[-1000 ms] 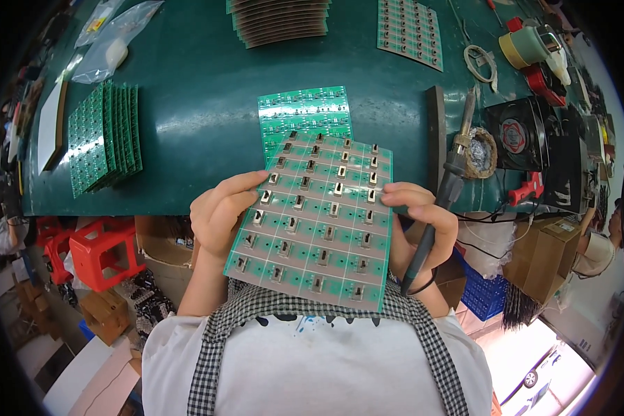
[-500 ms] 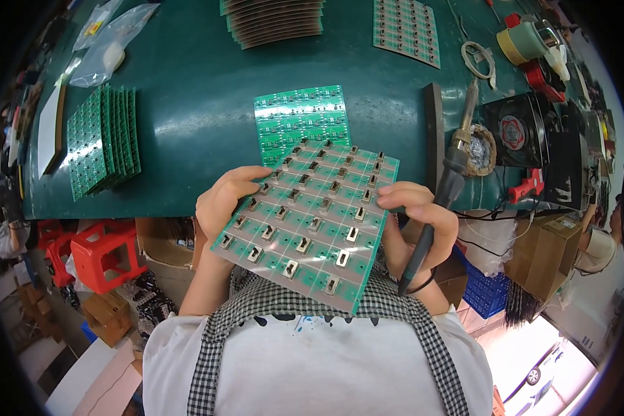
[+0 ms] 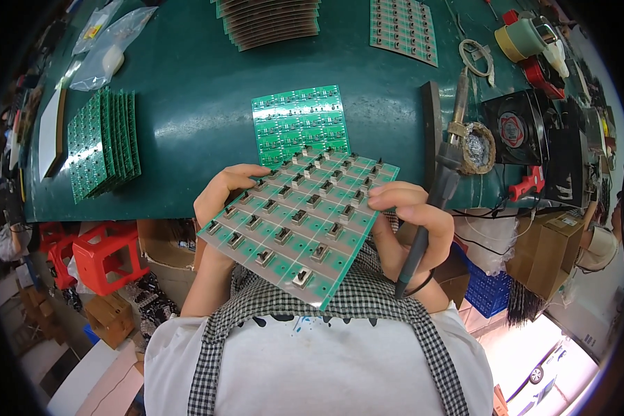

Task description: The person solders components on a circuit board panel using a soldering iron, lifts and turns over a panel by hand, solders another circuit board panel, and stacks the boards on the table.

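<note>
1. Compared with a second ago, the switch-studded circuit-board panel [image 3: 290, 223] has swung clockwise: its near end has gone left, and one corner now points back at the apron [image 3: 270, 288].
2. Left hand [image 3: 218, 197] is clamped on the panel's left edge, fingers on the switch side; can't see that thumb.
3. Right hand [image 3: 398, 249] is doing double duty: fingertips on the right edge, soldering iron [image 3: 446, 184] tucked between the fingers. Tip aims far, well off the panel, up past the solder dish [image 3: 477, 150]. So hands apart, one per edge.
4. Panel's up off the green bench [image 3: 194, 104], in front of the wearer, its far edge overlapping our view of a bare-looking green panel [image 3: 298, 121] lying there. Stack of green boards [image 3: 100, 149] to the left, brown-edged stack [image 3: 270, 24] at the far side, another switch panel [image 3: 404, 31] far right.
5. Step in hand, my read: handling and looking over the board, no soldering right now.
6. Next move, imo, calls for a firm edge grip and keeping that tip off everything while the panel's angled.
</note>
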Demonstrator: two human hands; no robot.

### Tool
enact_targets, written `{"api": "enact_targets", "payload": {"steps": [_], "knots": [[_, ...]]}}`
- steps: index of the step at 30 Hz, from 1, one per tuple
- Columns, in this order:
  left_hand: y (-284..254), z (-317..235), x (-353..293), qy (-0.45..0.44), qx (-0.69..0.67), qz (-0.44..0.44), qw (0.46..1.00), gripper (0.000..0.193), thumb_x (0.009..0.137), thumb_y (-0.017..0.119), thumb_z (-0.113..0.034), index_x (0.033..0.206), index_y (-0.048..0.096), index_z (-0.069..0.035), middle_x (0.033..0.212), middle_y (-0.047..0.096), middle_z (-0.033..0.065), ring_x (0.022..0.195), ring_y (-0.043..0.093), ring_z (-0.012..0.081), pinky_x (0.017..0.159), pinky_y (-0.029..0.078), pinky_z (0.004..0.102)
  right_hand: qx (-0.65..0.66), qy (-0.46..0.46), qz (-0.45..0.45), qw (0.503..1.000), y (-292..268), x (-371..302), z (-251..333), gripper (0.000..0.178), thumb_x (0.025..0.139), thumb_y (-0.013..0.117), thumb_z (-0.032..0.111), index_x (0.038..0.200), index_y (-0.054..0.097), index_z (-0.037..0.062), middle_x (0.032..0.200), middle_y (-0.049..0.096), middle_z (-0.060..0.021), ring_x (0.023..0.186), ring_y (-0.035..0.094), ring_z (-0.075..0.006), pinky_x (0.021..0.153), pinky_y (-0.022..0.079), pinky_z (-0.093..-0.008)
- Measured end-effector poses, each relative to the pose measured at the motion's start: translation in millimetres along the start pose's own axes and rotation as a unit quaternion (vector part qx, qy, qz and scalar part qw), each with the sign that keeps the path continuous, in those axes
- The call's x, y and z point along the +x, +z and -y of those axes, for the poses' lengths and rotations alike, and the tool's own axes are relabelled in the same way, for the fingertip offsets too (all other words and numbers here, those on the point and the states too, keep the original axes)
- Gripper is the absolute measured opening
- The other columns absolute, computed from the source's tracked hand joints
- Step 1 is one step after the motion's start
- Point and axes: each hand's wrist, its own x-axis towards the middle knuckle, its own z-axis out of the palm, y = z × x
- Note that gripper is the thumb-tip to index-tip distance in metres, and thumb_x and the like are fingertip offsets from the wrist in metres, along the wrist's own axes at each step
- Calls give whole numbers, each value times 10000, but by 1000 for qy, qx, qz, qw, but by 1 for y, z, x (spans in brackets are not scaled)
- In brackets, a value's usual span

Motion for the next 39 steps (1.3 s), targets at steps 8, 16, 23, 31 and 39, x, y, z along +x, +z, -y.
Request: {"api": "enact_targets", "payload": {"steps": [8, 16, 23, 31, 39], "knots": [[0, 0, 1, 20, 8, -18, 1000, 214, 753, 688, -71, 890, 559, 31, 1029, 658, 199, 885, 654, 225, 752, 517, 289, -3, 6, -1, 1000, 1, -3, -3, 422, 697, 671, -152, 1019, 507, 65, 892, 676, -131, 860, 677, -291, 747, 550, -370], [5, 4, 3, 57, 52, -38, 996, 221, 706, 699, -59, 848, 564, 44, 968, 674, 172, 811, 660, 199, 664, 507, 253, 7, 36, -20, 999, 2, -10, -9, 409, 707, 633, -164, 1033, 492, 38, 909, 674, -159, 900, 665, -306, 803, 531, -392], [10, 5, 5, 9, 45, -58, 997, 210, 691, 692, -26, 845, 558, 21, 943, 682, 132, 762, 636, 151, 631, 484, 241, 6, 43, -21, 999, 7, -6, -6, 400, 709, 635, -162, 1030, 500, 35, 909, 674, -153, 902, 664, -299, 800, 531, -381], [11, 11, 8, -25, 43, -76, 996, 199, 686, 682, -9, 845, 563, 0, 929, 690, 83, 661, 513, 100, 593, 385, 233, -7, 40, -13, 999, 10, -2, -6, 397, 707, 657, -159, 1020, 513, 40, 905, 680, -135, 886, 672, -278, 782, 538, -352], [13, 8, 12, -62, 17, -74, 995, 180, 702, 674, -8, 854, 578, 0, 916, 686, 71, 689, 514, 93, 611, 388, 228, -15, 64, -30, 997, 13, -1, -7, 392, 692, 678, -154, 1000, 530, 38, 889, 683, -126, 877, 678, -260, 793, 534, -342]]}}
